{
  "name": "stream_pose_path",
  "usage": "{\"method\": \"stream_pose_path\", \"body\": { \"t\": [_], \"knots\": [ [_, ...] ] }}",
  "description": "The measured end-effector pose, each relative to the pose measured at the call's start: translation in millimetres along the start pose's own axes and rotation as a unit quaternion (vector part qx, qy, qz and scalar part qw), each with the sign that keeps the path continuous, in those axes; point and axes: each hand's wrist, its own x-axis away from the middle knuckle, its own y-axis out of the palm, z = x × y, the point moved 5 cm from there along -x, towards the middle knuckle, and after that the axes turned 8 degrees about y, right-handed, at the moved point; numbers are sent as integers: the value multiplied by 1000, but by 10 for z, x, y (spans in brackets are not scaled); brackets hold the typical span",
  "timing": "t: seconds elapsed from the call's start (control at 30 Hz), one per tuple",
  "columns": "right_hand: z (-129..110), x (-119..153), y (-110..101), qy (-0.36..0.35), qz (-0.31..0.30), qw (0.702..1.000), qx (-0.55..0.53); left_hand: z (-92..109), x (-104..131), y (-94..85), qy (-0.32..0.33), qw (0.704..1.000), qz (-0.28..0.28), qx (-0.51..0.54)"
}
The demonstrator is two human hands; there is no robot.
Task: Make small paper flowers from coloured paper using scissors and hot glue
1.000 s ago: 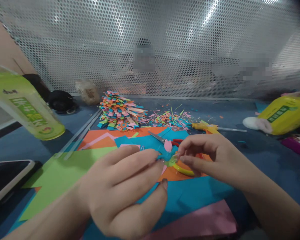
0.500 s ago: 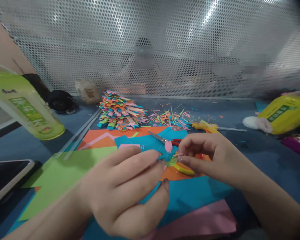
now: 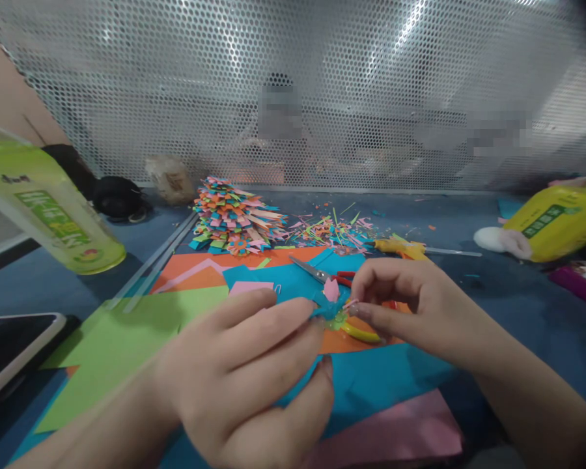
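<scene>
Between the fingertips of my left hand (image 3: 254, 365) is a small paper flower (image 3: 333, 307) with blue, pink and pale green parts. The fingers and thumb of my right hand (image 3: 395, 296) pinch a small pink paper piece (image 3: 350, 303) at the flower's right side. Whether that piece is fixed to the flower cannot be made out. Just behind my hands lie scissors (image 3: 317, 270) with red and yellow handles, partly covered by my right hand. Beneath are coloured paper sheets: blue (image 3: 371, 384), orange (image 3: 195, 264), green (image 3: 127, 332) and pink (image 3: 395, 430).
A cone of layered paper strips (image 3: 234, 218) stands behind, beside a heap of paper scraps (image 3: 329, 231). A yellow glue gun (image 3: 400, 247) lies at the right. Left are a drink bottle (image 3: 53, 208), glue sticks (image 3: 159, 260) and a phone (image 3: 14, 345); a yellow packet (image 3: 557, 218) is far right.
My hands have shifted only slightly, still at the flower. The flower is turned a little, and its pink petal sits slightly lower and further right.
</scene>
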Motion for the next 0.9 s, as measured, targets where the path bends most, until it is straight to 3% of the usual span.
{"method": "stream_pose_path", "body": {
  "t": [0.23, 0.53, 0.7, 0.9],
  "knots": [
    [-23, 10, -15, -4, -1, 1000, 16, 0, -16, -6, -2, 1000, 0, 2],
    [82, -10, 44, 23, -48, 997, -49, 9, -62, -9, -4, 1000, 7, 5],
    [88, -8, 68, 23, -49, 997, -58, -8, -122, 12, -31, 999, -25, 26],
    [73, -17, 57, 20, -42, 998, -32, 22, -75, 22, -7, 1000, 14, 19]
  ]
}}
